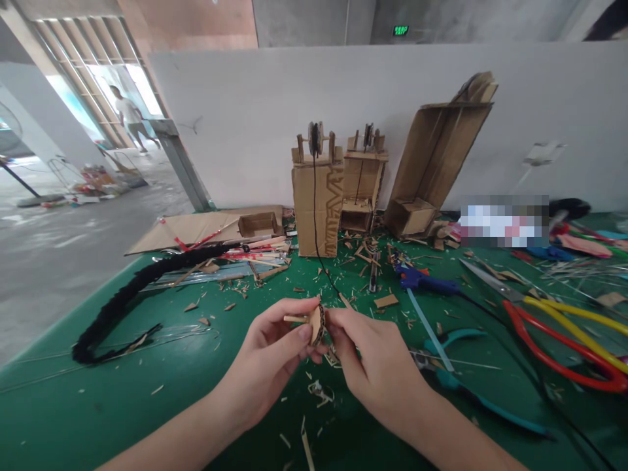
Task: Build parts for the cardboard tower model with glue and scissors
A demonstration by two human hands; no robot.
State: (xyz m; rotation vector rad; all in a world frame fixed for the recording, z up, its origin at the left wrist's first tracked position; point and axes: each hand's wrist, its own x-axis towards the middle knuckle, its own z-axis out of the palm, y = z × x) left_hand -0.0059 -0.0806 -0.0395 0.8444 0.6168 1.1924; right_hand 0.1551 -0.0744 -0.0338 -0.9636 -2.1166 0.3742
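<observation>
Head view: a small cardboard wheel [317,324] on a thin wooden axle is held above the green desk [73,405]. It is pinched between the thumb and fingers of the left hand [267,356], which are clamped on it. The fingers of the right hand [375,363] are closed against its right face. A black cord [316,216] is seen running up from the wheel to a cardboard tower [316,203]. Blue pliers [456,373] lie just right of the hands.

Small round cardboard spool [316,324]: matt brown, rough edge | green desk [98,405]: matt felt-like cloth | tall brown cardboard tower [316,209]: dull corrugated paper | red-handled pliers [554,353]: glossy plastic
</observation>
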